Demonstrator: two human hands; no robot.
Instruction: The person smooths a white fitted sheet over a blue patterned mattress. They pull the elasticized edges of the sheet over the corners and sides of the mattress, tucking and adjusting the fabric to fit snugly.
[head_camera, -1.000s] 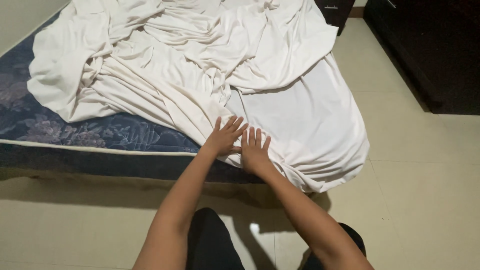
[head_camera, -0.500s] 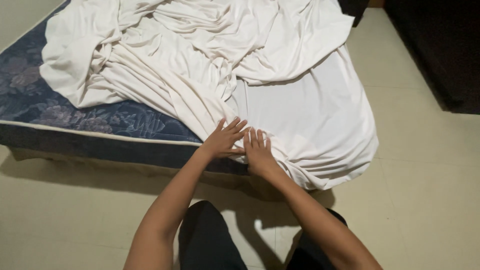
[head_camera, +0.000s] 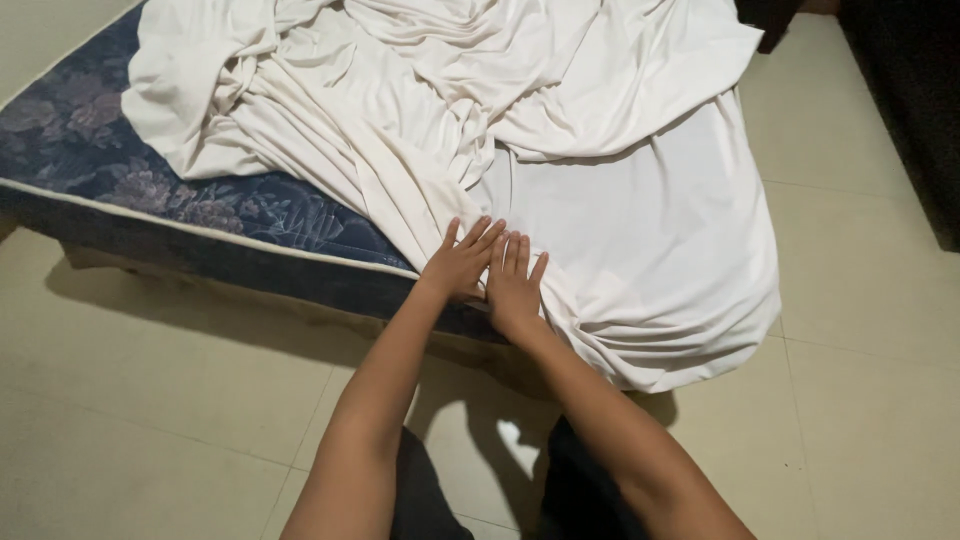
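Note:
A rumpled white bed sheet (head_camera: 560, 150) covers most of a dark blue floral mattress (head_camera: 200, 215) and hangs over its near corner toward the floor. My left hand (head_camera: 460, 262) lies flat on the sheet at the mattress edge, fingers spread. Right beside it, almost touching, my right hand (head_camera: 515, 285) also presses flat on the sheet with fingers extended. Neither hand grips the cloth. Both forearms reach up from the bottom of the view.
Beige floor tiles (head_camera: 150, 400) surround the mattress. Dark furniture (head_camera: 910, 110) stands at the right edge. My dark-clothed legs (head_camera: 580, 490) are at the bottom, close to the mattress side.
The view has shifted slightly, so the mattress sits more to the right and lower. Both hands stay flat on the sheet at the same spot near the edge.

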